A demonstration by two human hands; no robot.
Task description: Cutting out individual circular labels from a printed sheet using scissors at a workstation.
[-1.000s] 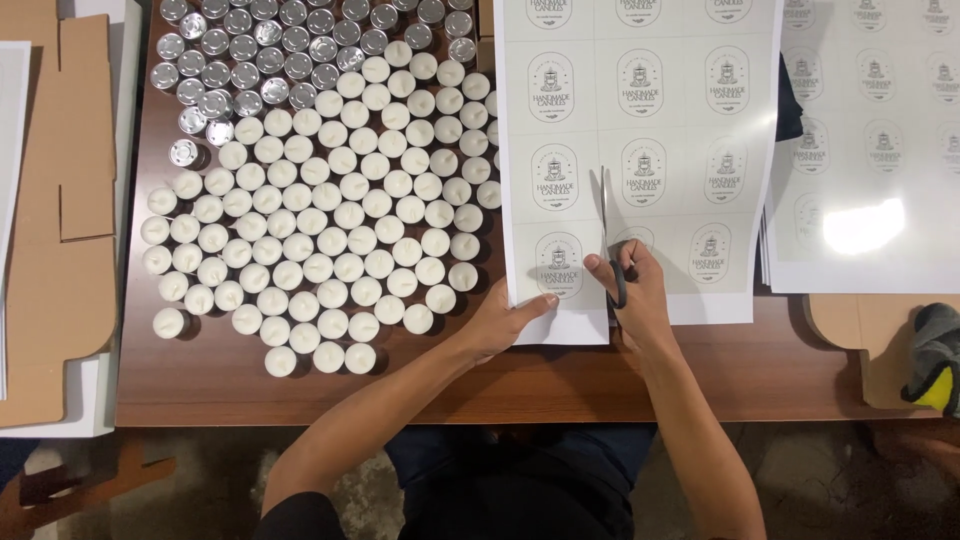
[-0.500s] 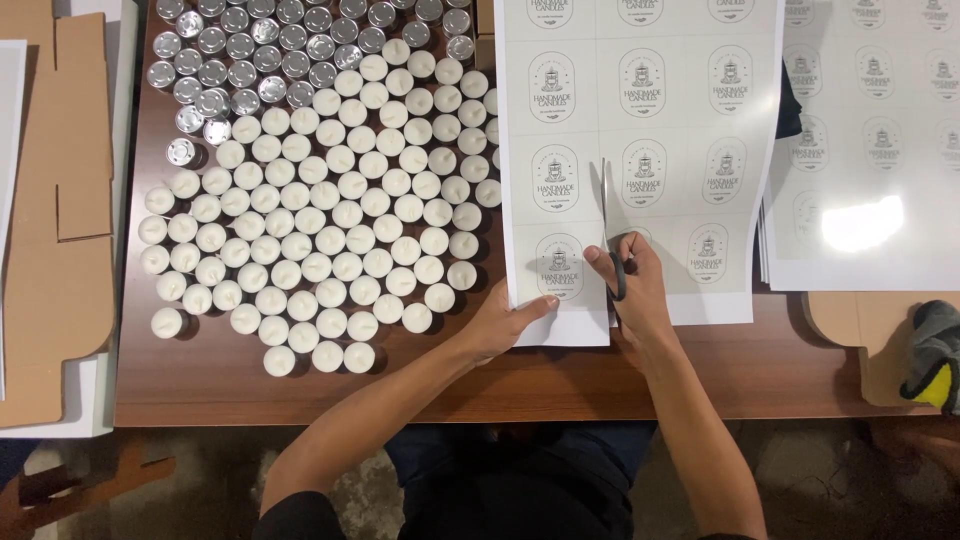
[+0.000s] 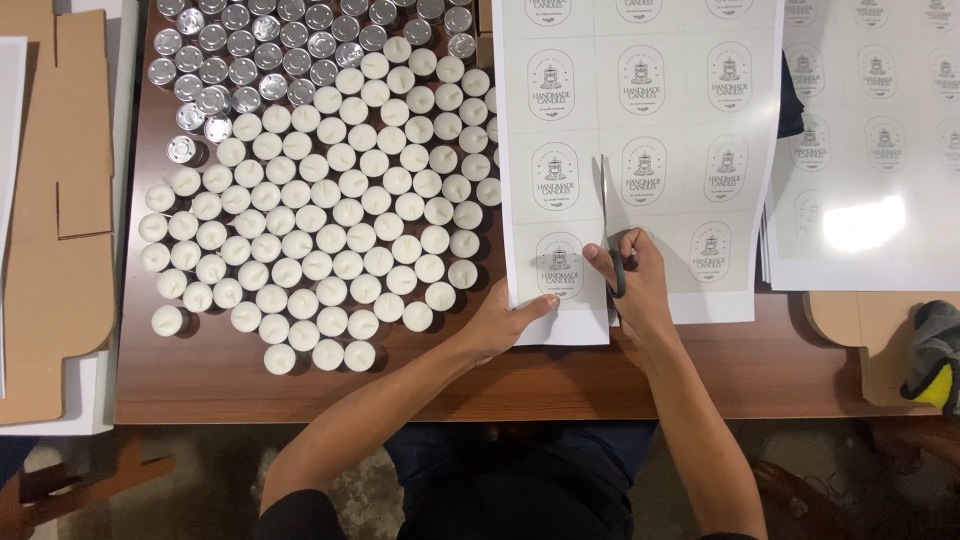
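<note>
Scissors (image 3: 608, 232) have barely advanced up the label sheet (image 3: 640, 110); cutting continues slowly. Right hand (image 3: 632, 280) grips their handles closed, left hand (image 3: 505, 322) pins the sheet's near edge flat. Beyond: tealight candles (image 3: 320, 240).

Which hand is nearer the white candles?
Left. The left hand presses the label sheet beside the candles; the right hand, holding scissors, is farther away.

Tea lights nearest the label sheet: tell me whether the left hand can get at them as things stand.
Probably yes. The left hand rests on the label sheet at its lower left corner, right beside the nearest tea lights, with only bare table between. It would have to let go of the sheet that the right hand cuts with scissors.
</note>
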